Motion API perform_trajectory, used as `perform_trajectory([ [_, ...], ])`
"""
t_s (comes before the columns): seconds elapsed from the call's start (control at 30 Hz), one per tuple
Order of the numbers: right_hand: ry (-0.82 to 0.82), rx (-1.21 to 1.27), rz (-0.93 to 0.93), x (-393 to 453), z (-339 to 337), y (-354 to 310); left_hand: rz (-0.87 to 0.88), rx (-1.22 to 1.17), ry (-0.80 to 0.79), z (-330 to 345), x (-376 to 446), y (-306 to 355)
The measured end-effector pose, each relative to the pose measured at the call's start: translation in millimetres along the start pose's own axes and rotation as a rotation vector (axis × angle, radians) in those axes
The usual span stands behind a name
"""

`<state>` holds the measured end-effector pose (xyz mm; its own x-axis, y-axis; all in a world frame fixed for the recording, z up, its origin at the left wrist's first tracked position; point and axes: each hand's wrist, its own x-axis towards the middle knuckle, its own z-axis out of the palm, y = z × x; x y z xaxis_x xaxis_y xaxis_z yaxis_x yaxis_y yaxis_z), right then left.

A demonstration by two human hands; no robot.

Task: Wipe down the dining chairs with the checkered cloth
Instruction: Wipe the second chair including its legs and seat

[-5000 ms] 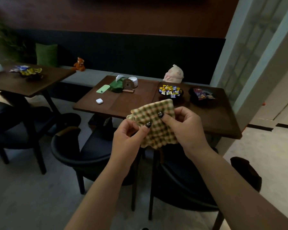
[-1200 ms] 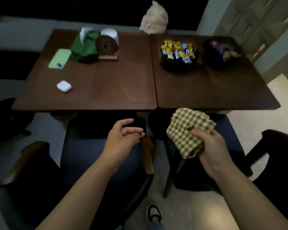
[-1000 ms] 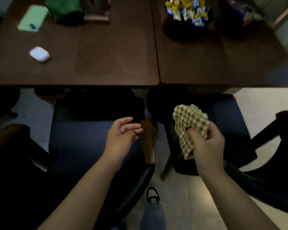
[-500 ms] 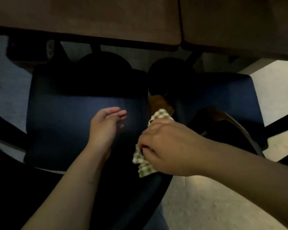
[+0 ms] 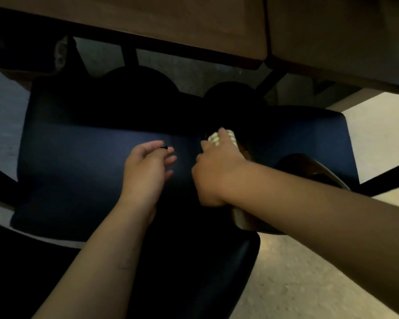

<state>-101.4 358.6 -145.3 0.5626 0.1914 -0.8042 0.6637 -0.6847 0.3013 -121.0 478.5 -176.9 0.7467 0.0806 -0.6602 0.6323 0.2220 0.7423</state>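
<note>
Item: our right hand [image 5: 217,166], which half a second ago gripped the yellow-and-green checkered woven cloth [image 5: 221,137] lower on the rim, now presses it further up the brown wooden armrest [image 5: 242,149] of the left navy upholstered dining chair [image 5: 83,171]; we judge the first wiping stroke under way, with most chair surfaces yet to do. Fingers: curled over the cloth, which shows only as a pale ribbed bunch past the knuckles. Left hand [image 5: 148,166]: hovering above the seat, fingers loosely curled, holding nothing. Seat: matte, smooth, squarish pad, dark curved backrest below. Second navy chair [image 5: 309,134]: alongside, glossy bentwood arm. Brown wooden tabletops [image 5: 194,21]: flat, satin, overhanging both seats. Floor [image 5: 297,284]: pale, speckled.
</note>
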Motion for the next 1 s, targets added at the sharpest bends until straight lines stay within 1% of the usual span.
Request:
perform_trajectory([
  [0.07, 0.184, 0.149, 0.035, -17.3, 9.8, 1.1, -0.002, 0.008, -0.018, 5.9, -1.5, -1.0],
  [0.13, 0.269, 0.438, 0.115, -14.4, 11.6, 17.8, -0.007, 0.043, -0.06, 12.4, -4.5, -4.4],
  [0.23, 0.239, 1.038, 0.211, 12.7, 9.6, 50.1, -0.025, 0.141, -0.182, 22.9, -10.1, -12.9],
  [0.3, 0.247, 1.413, 0.319, 28.5, 16.3, 62.9, -0.028, 0.218, -0.257, 27.5, -13.0, -18.3],
  [0.33, 0.235, 1.557, 0.355, 31.4, 22.3, 65.7, -0.03, 0.235, -0.263, 28.6, -13.4, -19.8],
  [0.37, 0.241, 1.633, 0.368, 29.9, 27.8, 67.0, -0.034, 0.227, -0.247, 28.8, -13.2, -20.2],
  [0.4, 0.283, 1.665, 0.358, 25.3, 32.5, 66.4, -0.043, 0.202, -0.219, 28.4, -12.8, -19.0],
  [0.5, 0.534, 1.773, 0.299, -2.2, 50.6, 48.8, -0.056, 0.103, -0.138, 24.9, -11.4, -15.9],
  [0.53, 0.612, 1.792, 0.264, -15.2, 56.6, 40.1, -0.053, 0.096, -0.14, 24.6, -11.8, -16.5],
  [0.6, 0.744, 1.721, 0.176, -30.9, 67.2, 25.8, -0.045, 0.132, -0.205, 26.4, -14.1, -20.3],
  [0.63, 0.761, 1.694, 0.162, -30.6, 68.9, 23.7, -0.048, 0.159, -0.259, 27.8, -15.3, -23.3],
  [0.67, 0.739, 1.741, 0.168, -26.5, 66.0, 25.7, -0.054, 0.187, -0.319, 29.0, -16.7, -26.3],
  [0.73, 0.639, 1.92, 0.262, -13.6, 54.9, 37.1, -0.09, 0.239, -0.407, 31.4, -20.1, -29.7],
  [0.8, 0.567, 2.02, 0.329, -0.2, 45.9, 47.9, -0.132, 0.263, -0.445, 30.6, -21.8, -31.9],
  [0.83, 0.565, 2.049, 0.336, 4.2, 46.2, 49.5, -0.136, 0.273, -0.447, 29.4, -21.9, -32.5],
  [0.9, 0.67, 2.12, 0.386, 2.6, 53.7, 43.3, -0.135, 0.321, -0.453, 28.8, -23.7, -31.8],
  [0.97, 0.798, 2.145, 0.474, -13.8, 63.0, 22.2, -0.13, 0.345, -0.502, 28.5, -25.2, -33.4],
  [1.0, 0.818, 2.148, 0.513, -24.8, 67.2, 8.4, -0.132, 0.345, -0.523, 28.9, -25.3, -33.5],
])
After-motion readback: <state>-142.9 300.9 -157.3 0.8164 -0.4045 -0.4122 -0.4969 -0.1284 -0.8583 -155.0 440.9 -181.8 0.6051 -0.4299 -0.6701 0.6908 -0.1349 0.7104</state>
